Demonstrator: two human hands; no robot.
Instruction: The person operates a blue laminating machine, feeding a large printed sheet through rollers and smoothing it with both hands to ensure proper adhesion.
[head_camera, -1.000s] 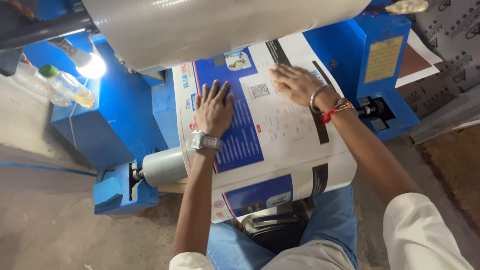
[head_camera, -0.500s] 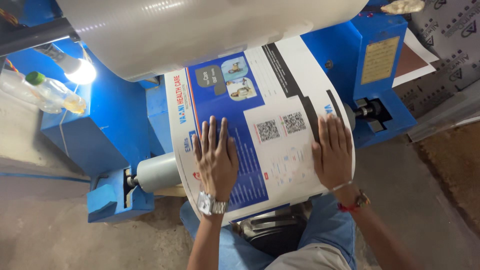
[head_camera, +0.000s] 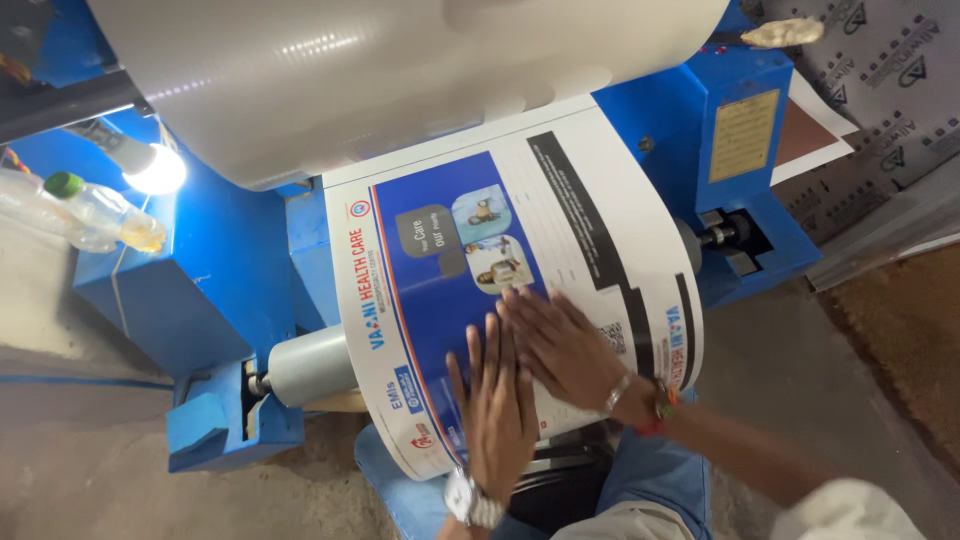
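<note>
Both hands flat and unclenched, gripping nothing: left hand (head_camera: 497, 405) at about 6 o'clock in the view, fingers spread and pointing toward 12, palm pressed on the printed sheet (head_camera: 520, 270); right hand (head_camera: 562, 345) just beside it toward 3 o'clock, fingers aimed at 10, fingertips overlapping or touching those of the left, hard to tell which. Metal wristwatch (head_camera: 468, 500) on the left wrist, bangle and red thread band (head_camera: 655, 405) on the right. Printed sheet wrapped over a grey roller (head_camera: 305, 365), curving from under the big pale roll (head_camera: 400, 80) at 12 o'clock down toward the lap at 6; blue panel with small photos on its left half, white with black bars on its right. Likely thin, light, glossy and somewhat slippery, prone to creasing or trapping bubbles; best worked with flat palms from the middle outward, or taken by the free lower edge, never pinched mid-sheet. Around, from 9 o'clock across: a clear plastic bottle (head_camera: 85, 215) with green cap, a lit bulb (head_camera: 155, 168) just beside it, the blue machine frame (head_camera: 200, 290) and roller bearing block at 8 o'clock, a blue housing with a yellow plate (head_camera: 742, 135) at 2 o'clock, shaft end below it, patterned grey sheets (head_camera: 890, 80) at the far right. Upper roll close above the sheet, leaving little headroom for reaching upward; knees in blue trousers (head_camera: 660, 480) tight against the lower edge.
</note>
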